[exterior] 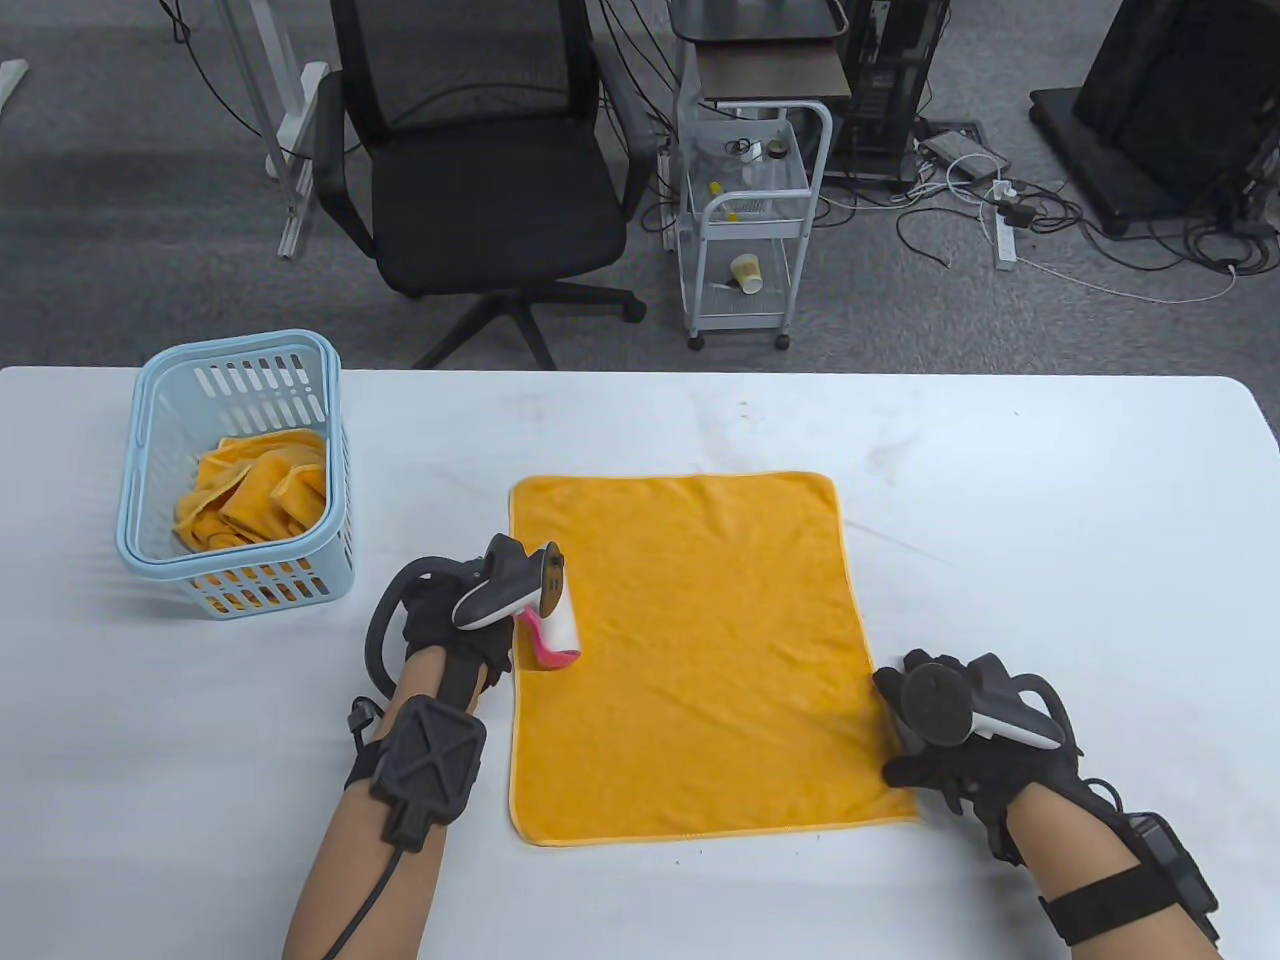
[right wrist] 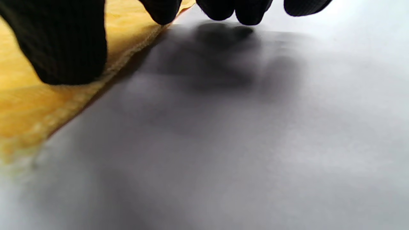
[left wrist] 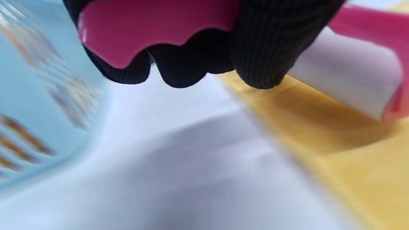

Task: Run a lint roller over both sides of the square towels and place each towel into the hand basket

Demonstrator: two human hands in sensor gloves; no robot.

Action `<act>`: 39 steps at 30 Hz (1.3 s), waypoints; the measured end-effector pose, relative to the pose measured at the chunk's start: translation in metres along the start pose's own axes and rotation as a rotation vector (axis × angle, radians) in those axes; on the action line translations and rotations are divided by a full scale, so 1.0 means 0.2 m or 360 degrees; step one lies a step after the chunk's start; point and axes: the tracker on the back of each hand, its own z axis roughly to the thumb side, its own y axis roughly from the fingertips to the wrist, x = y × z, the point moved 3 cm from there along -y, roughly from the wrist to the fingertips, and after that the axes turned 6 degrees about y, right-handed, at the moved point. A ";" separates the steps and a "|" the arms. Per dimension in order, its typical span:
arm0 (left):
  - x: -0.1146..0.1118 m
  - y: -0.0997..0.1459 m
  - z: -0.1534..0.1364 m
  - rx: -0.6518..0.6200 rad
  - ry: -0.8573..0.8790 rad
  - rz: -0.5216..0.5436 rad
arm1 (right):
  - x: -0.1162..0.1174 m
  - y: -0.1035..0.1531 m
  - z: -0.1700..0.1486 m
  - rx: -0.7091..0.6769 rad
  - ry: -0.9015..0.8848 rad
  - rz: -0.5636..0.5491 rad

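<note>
My left hand (exterior: 455, 620) curls its fingers (left wrist: 262, 48) round the pink handle of the lint roller (exterior: 556, 620), whose white roll rests on the left edge of the orange towel (exterior: 690, 650). The towel lies flat on the white table (exterior: 1050, 520). My right hand (exterior: 950, 740) rests with its fingers relaxed at the towel's near right corner, thumb on the cloth, the other fingertips (right wrist: 249, 12) over the table. The blue hand basket (exterior: 240, 470) stands far left, with crumpled orange towels (exterior: 250, 490) inside.
</note>
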 end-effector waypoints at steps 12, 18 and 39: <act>-0.13 -0.11 0.43 -0.0266 0.0126 -0.0031 | 0.01 0.00 0.00 0.0007 -0.0016 0.0008; -0.07 -0.01 0.12 0.0091 -0.0446 -0.0010 | 0.00 0.00 0.00 0.0011 -0.0018 0.0010; -0.21 0.10 0.68 -0.0500 -0.0025 -0.0134 | 0.01 -0.01 0.00 0.0011 -0.0014 0.0001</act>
